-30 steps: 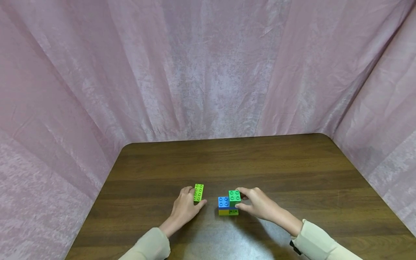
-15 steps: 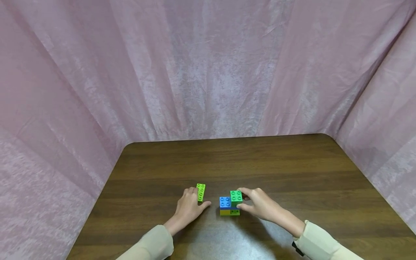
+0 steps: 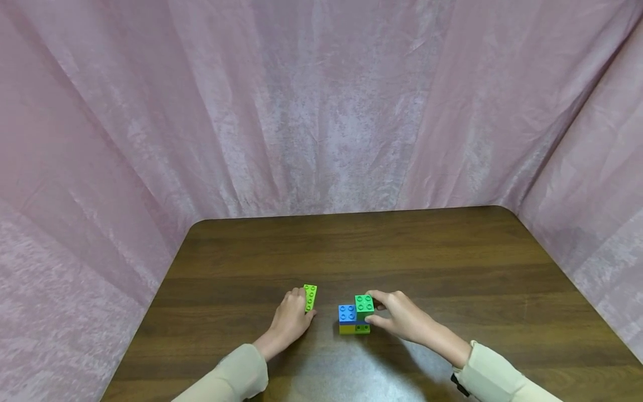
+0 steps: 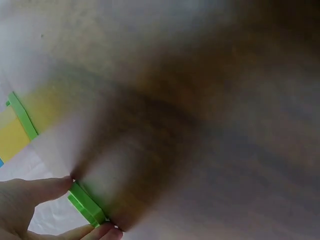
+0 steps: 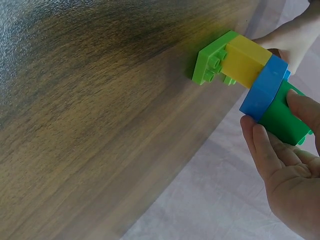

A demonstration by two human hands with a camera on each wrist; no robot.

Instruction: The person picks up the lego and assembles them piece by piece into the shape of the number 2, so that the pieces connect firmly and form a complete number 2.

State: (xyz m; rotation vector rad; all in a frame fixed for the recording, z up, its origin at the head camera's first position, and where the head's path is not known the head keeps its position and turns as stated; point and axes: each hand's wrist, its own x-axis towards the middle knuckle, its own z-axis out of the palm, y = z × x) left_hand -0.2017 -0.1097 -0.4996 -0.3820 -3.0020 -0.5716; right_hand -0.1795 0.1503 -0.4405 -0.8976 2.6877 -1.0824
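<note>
Left hand [image 3: 287, 319] pinches lime brick [image 3: 310, 297] between thumb and fingers. Right hand [image 3: 403, 318] pinches green brick [image 3: 364, 305], blue brick [image 3: 347, 314] just under grip, yellow brick [image 5: 246, 61] lower. Bricks likely light, stiff, slightly slick; best held by flat sides.

The left hand [image 4: 20, 207] is pinching a green brick [image 4: 86, 205] between thumb and fingers; a green, yellow and blue stack [image 4: 12, 142] is showing nearby, and the glossy desk [image 4: 240, 155] is reflecting blurrily.
</note>
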